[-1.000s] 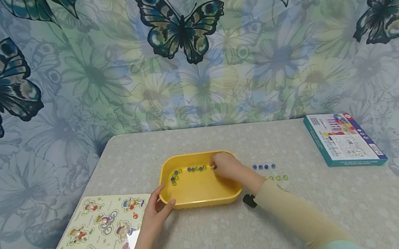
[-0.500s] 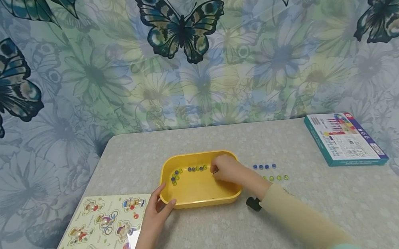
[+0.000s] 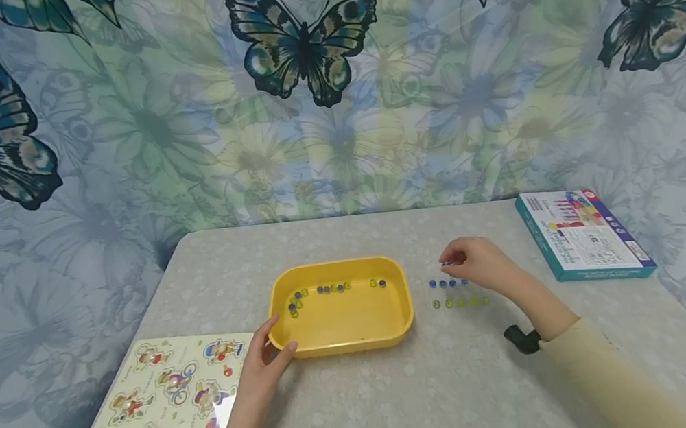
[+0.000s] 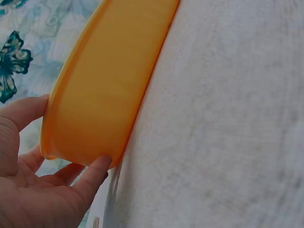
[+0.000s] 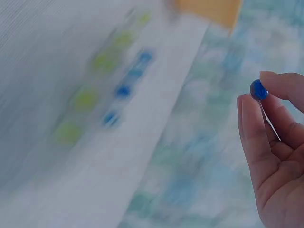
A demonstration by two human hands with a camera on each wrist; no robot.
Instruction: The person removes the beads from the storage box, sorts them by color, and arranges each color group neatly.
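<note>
My left hand (image 3: pixel 262 363) holds the near left corner of a yellow tray (image 3: pixel 343 343). In the left wrist view its thumb (image 4: pixel 97 175) lies on the outer wall and a finger touches the rim. Inside the tray, blue and yellow-green marbles (image 3: pixel 333 288) form a curve at the left and a short row along the back, with a pair (image 3: pixel 377 283) at the right. Over the table right of the tray, my right hand (image 3: pixel 478 261) pinches a blue marble (image 5: pixel 259 89) between thumb and fingertips. Beneath it run a row of blue marbles (image 3: pixel 443 283) and a row of yellow-green marbles (image 3: pixel 460 302).
A sticker sheet (image 3: pixel 157 411) with cartoon figures lies at the left front, partly behind the left forearm. The flat teal-edged box (image 3: pixel 587 239) rests at the back right. A butterfly-print cloth (image 3: pixel 343 152) hangs behind the table (image 3: pixel 367 404).
My right hand has left the tray and moved right, above the marble rows, now with a blue marble. A pair of marbles shows where it was. My left hand stays on the tray.
</note>
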